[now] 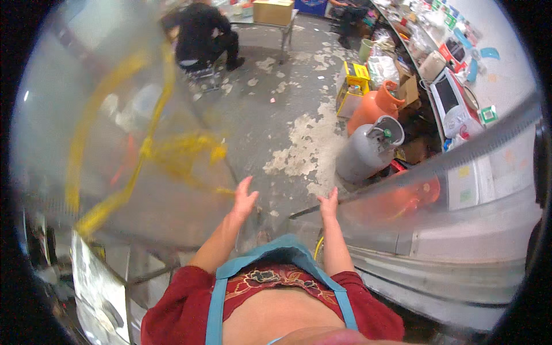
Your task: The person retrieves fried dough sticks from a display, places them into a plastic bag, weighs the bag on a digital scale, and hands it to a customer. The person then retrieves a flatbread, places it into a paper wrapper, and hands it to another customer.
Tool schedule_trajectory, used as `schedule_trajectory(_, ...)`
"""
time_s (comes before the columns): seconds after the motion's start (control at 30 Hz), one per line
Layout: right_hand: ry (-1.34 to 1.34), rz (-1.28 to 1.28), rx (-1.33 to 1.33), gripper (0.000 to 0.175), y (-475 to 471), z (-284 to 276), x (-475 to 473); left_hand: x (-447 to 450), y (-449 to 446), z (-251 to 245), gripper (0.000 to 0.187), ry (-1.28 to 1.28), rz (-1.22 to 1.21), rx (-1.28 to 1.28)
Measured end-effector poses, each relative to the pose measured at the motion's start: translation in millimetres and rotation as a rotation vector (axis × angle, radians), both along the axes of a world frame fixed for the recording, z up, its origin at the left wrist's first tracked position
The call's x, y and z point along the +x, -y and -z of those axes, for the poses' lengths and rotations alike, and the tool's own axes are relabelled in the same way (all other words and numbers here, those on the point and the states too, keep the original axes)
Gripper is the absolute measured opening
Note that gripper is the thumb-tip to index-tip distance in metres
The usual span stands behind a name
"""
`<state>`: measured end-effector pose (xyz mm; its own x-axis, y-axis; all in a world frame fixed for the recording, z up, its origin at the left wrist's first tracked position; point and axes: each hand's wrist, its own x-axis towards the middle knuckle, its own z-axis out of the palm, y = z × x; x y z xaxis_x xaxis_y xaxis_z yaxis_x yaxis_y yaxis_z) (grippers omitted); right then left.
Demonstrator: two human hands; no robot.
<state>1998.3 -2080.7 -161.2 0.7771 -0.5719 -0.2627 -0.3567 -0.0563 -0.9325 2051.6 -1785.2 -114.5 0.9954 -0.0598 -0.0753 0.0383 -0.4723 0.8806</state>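
Observation:
Both my arms reach forward at waist height, one to each side of a gap in a clear plastic curtain. My left hand (245,199), fingers and thumb apart, is at the inner edge of the left plastic sheet (172,211). Yellow tape (148,144) runs across that sheet, knotted or bunched in places. On the other side, my right hand (329,204) has its thumb spread and is against the edge of the right plastic sheet (379,215). Neither hand shows a grasped object. Blur hides the exact contact.
Ahead lies a worn concrete floor (297,142) with peeling paint. Grey (360,153) and orange (366,110) gas cylinders stand at right, near a yellow box (353,86) and a cluttered shelf (431,47). A seated person (200,34) is near a table holding a cardboard box (272,12).

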Motion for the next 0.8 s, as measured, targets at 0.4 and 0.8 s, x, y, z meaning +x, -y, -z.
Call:
schedule_trajectory(0.4, -0.434, -0.230, -0.049, 0.039, 232, 180, 145, 126, -65, 70, 0.044, -0.330, -0.052, 0.563)
schedule_trajectory(0.8, -0.415, -0.116, 0.109, 0.029, 368, 215, 434, 413, 16, 146, 0.016, -0.282, 0.212, 0.799)
